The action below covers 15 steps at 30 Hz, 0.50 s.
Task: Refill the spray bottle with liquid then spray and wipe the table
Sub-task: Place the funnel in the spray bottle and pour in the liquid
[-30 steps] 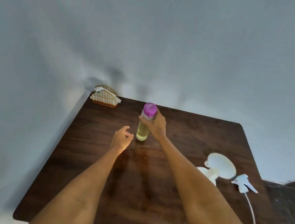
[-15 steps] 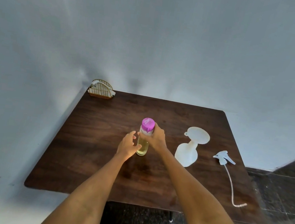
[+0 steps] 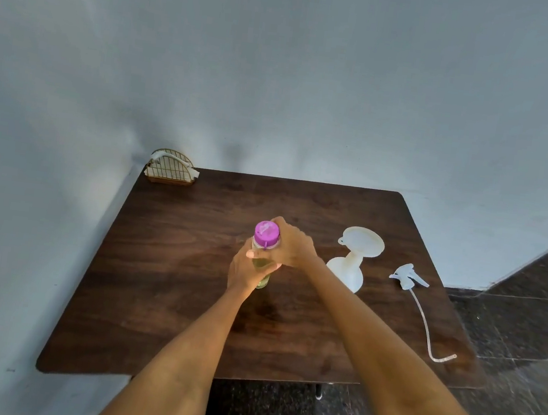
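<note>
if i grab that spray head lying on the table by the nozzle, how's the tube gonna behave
The spray head looks like light plastic, so it should lift easily. Its thin tube lies in a curve with a hooked end, so it is probably floppy and would dangle and swing, perhaps dragging across the table.

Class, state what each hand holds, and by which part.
Left hand grips the clear yellow-liquid bottle around its body; right hand grips it beside its purple cap.

Dark matt wood-grain table [image 3: 165, 297], clear plastic bottle [image 3: 262, 280], glossy purple cap [image 3: 267, 231], gold wire rack [image 3: 170, 168]
</note>
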Motion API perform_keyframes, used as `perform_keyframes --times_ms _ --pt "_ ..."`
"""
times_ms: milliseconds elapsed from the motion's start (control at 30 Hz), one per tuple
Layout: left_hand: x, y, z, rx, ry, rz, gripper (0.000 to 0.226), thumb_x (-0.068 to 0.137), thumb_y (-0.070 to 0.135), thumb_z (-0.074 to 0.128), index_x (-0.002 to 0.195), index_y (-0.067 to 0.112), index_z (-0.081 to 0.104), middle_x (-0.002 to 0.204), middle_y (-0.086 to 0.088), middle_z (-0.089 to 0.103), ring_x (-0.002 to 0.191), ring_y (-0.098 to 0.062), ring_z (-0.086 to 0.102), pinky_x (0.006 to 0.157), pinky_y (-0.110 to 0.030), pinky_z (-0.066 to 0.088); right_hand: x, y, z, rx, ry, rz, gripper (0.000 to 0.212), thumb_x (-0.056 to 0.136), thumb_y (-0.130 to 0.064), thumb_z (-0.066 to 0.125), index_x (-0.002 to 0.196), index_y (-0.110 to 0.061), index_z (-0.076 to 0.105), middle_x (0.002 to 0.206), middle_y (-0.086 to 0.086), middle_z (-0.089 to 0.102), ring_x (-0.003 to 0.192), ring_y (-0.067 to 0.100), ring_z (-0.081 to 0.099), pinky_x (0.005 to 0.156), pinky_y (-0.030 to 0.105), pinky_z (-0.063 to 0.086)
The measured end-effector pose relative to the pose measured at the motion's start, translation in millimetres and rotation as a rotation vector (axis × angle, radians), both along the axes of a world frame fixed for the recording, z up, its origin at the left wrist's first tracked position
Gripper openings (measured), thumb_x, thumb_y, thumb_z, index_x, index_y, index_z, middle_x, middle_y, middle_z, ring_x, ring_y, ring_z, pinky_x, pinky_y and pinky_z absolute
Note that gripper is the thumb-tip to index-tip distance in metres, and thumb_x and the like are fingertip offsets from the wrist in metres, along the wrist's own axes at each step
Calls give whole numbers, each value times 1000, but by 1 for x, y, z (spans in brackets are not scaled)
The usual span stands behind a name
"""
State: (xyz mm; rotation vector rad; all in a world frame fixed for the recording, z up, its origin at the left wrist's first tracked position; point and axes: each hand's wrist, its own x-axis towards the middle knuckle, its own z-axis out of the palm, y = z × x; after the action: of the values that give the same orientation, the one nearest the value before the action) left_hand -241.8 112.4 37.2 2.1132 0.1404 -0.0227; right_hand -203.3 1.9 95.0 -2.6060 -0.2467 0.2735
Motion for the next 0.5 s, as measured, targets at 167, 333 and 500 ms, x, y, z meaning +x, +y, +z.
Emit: perform_keyframes --times_ms 167,333,500 --pt "2 -1 8 -30 40 33 55 73 32 78 118 10 55 109 -9 68 103 -26 64 90 -37 52 10 -5 38 -201 179 169 83 68 -64 68 130 -19 37 121 5 59 92 25 68 70 28 55" --pt "-5 -15 16 -50 61 58 59 74 24 78 125 9 52 115 -11 67 110 -26 61 97 -35 46 16 -2 68 -393 9 158 68 75 -73 52 85 -7 62 64 1 60 62 19 62 69 29 51" --pt "-9 -25 17 -77 90 103 62 74 22 79 128 9 52 118 -10 66 112 -25 62 100 -35 47 10 5 58 -427 14 161 45 81 -54 62 88 -10 56 67 -1 51 65 14 53 69 27 49"
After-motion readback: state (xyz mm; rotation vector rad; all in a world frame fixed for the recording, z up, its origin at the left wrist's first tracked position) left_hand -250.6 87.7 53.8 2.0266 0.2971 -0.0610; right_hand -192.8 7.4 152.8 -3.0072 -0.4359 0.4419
